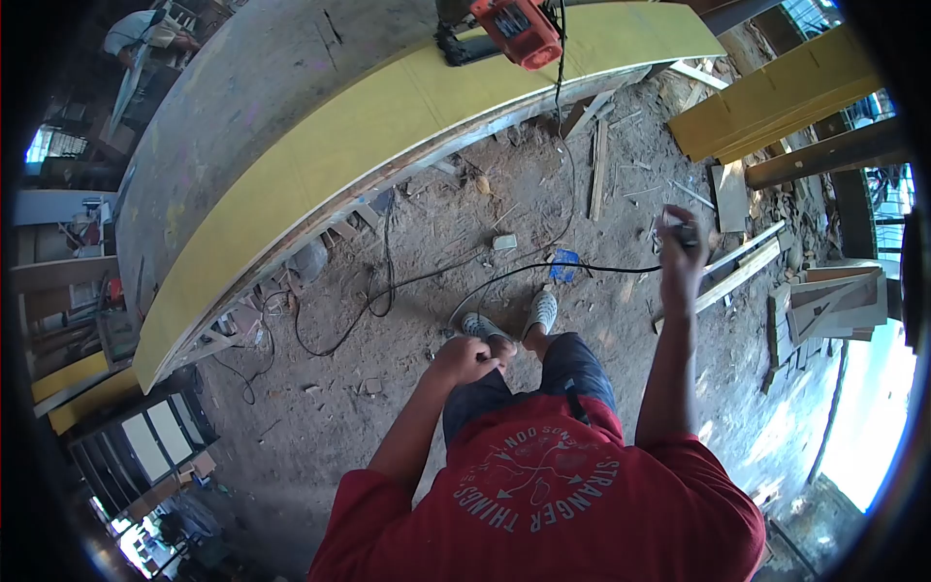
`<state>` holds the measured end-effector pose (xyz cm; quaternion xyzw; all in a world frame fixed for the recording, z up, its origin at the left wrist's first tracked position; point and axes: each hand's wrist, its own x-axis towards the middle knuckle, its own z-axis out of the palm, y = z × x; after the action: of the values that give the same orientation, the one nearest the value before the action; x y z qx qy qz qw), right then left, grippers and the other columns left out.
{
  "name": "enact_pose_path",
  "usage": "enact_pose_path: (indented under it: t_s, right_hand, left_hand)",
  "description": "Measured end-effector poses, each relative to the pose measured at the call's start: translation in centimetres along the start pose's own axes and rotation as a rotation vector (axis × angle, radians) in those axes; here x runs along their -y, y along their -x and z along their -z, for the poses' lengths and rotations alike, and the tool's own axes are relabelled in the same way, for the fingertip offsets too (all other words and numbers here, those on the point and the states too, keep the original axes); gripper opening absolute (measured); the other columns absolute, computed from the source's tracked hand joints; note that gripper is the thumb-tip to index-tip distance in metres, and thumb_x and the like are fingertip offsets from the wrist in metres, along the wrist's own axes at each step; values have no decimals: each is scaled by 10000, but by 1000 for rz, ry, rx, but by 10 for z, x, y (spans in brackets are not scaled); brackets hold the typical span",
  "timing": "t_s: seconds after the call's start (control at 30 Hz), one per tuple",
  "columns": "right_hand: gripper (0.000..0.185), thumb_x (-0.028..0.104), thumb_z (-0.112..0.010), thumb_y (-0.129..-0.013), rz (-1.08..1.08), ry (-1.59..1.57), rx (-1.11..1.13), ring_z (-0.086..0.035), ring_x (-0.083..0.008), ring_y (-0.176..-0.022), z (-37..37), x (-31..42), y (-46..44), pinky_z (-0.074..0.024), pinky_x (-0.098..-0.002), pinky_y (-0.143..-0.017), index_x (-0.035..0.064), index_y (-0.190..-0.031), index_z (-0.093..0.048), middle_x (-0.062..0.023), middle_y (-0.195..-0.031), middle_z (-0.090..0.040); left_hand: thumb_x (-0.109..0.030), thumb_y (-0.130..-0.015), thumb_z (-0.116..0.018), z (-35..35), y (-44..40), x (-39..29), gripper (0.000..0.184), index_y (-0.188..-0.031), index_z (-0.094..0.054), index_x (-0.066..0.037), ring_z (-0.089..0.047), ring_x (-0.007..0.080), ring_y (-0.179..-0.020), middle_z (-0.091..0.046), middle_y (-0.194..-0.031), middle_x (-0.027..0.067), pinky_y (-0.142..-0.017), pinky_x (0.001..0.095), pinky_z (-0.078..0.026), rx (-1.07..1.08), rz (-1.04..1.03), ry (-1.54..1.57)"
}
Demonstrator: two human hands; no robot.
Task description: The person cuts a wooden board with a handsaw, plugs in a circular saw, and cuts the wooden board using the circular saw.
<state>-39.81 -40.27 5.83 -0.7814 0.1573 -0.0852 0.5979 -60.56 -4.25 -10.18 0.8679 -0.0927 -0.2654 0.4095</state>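
Note:
My right hand [685, 250] is raised at the right, closed around the end of a black power cord [603, 269]. A small pale and dark piece shows at its fingers, too small to name. From there the cord runs left and bends down near my feet. My left hand [466, 360] is closed in a fist in front of my left thigh; whether anything is inside is hidden. Ahead, a red power tool [519, 31] rests on a long yellow board [320, 160] on the workbench, apart from both hands. A thin cable [560, 87] hangs from the tool.
The grey workbench top [233, 107] lies beyond the board. Loose cable [388, 288] loops across the dirt floor, near a blue piece [563, 265] and wood scraps. Yellow planks [776, 92] stand at the right. Another person [145, 34] is at the far left.

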Motion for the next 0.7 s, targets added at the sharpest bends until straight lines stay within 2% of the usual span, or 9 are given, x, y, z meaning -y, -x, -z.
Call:
enact_pose_path:
  t_s: [0.1,0.17,0.2,0.3,0.4,0.5,0.63,0.67,0.7]
  right_hand:
    - [242,232,-761,-1005,-52,289,429,-569,-90,-676,-38,-36,7,-467,-296,-617,59,-1174,-745,-19,-774,-680]
    - [340,297,-798,-961,-106,503,601,-698,-185,-755,-63,-80,5,-551,-364,-723,33,-1167,-741,-113,-863,-753]
    - [412,381,-830,-904,-126,522,583,-765,-310,-855,-74,-133,1,-578,-425,-802,49,-1135,-749,-183,-923,-768]
    - [402,390,-823,-879,-174,637,614,-761,-399,-958,-111,-278,-11,-584,-478,-850,66,-1108,-752,-205,-980,-778]
    - [360,345,-830,-877,-161,799,660,-769,-353,-970,-167,-374,-17,-589,-445,-839,62,-1087,-753,-189,-1010,-782]
    - [317,320,-793,-877,-124,768,712,-747,-398,-1040,-228,-493,-18,-587,-508,-898,81,-1080,-751,-197,-1027,-783]
    - [302,219,-712,-909,123,872,770,-738,-396,-1089,-299,-648,-16,-579,-530,-925,147,-1202,-728,-183,-1240,-748]
    - [376,160,-664,-928,92,954,834,-730,-401,-1120,-312,-671,-17,-577,-517,-932,163,-1303,-676,-194,-1401,-679]
    - [427,152,-684,-916,154,945,810,-730,-392,-1127,-326,-697,-16,-579,-518,-922,179,-1340,-645,-186,-1394,-673]
  left_hand:
    - [-409,-852,-803,-22,-59,-3,347,-869,-791,-63,-737,391,-840,-752,-850,166,-763,495,-581,33,-130,26]
    - [-400,-862,-807,-45,-86,9,352,-881,-785,-49,-739,384,-841,-754,-855,171,-760,479,-577,55,-110,35]
    - [-396,-864,-811,-48,-95,7,358,-870,-780,-40,-737,384,-833,-752,-849,173,-751,473,-572,60,-88,53]
    - [-380,-872,-832,-84,-118,43,344,-852,-780,-40,-721,329,-722,-730,-768,159,-682,427,-553,69,-34,208]
    - [-357,-877,-847,-135,-134,100,319,-854,-780,-46,-681,244,-637,-696,-708,126,-622,383,-521,94,-55,320]
    - [-340,-887,-840,-188,-148,162,294,-860,-783,-52,-674,227,-627,-686,-692,113,-608,374,-509,87,-94,279]
    - [-310,-905,-824,-223,-171,223,286,-836,-772,-38,-670,234,-626,-681,-690,93,-599,370,-501,17,-21,354]
    - [-306,-908,-822,-232,-177,242,296,-825,-766,-28,-687,236,-655,-692,-713,90,-610,366,-506,-2,-23,307]
    - [-316,-906,-824,-243,-180,260,301,-822,-764,-33,-689,249,-659,-693,-721,105,-615,377,-512,-33,-2,308]
